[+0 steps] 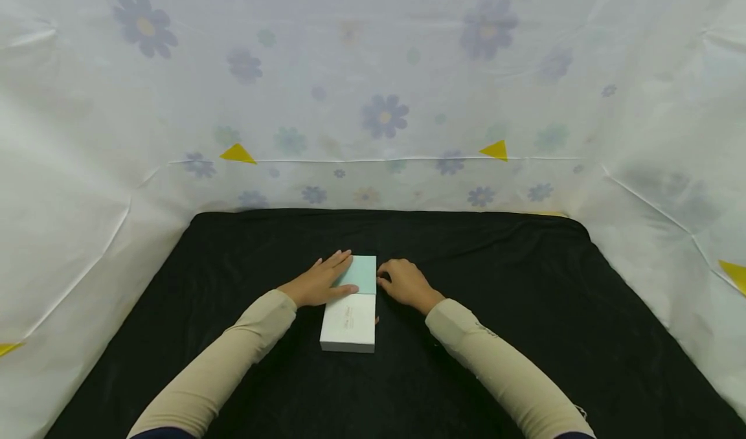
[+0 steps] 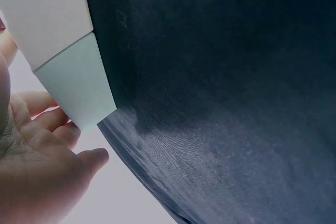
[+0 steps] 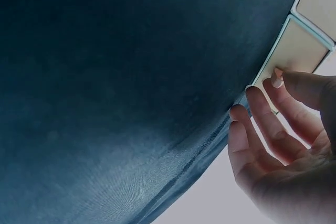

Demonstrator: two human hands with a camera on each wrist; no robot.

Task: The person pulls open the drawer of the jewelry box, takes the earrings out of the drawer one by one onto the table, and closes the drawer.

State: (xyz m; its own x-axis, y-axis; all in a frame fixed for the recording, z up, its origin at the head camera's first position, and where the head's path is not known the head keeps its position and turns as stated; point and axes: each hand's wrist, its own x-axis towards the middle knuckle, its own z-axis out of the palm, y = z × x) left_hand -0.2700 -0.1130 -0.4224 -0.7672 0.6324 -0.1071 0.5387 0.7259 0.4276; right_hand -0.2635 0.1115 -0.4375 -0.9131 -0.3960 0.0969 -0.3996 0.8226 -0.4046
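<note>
A narrow box lies flat on the black cloth, with a white section (image 1: 348, 322) nearer and a pale mint section (image 1: 364, 274) beyond it. Faint lettering marks the white top. My left hand (image 1: 319, 282) rests on the mint section from the left, fingers extended across it and thumb near the seam. At that section's right side, my right hand (image 1: 406, 283) pinches a small pinkish tab (image 3: 277, 78) between thumb and forefinger. The right wrist view shows a beige side panel (image 3: 299, 48) framed by mint edges. Another small tan bit (image 1: 377, 320) protrudes beside the white section.
Black cloth (image 1: 495, 283) covers the table around the box. White sheeting printed with flowers (image 1: 384, 116) rises behind the table and along both sides. Yellow triangles (image 1: 495, 150) are fixed to it.
</note>
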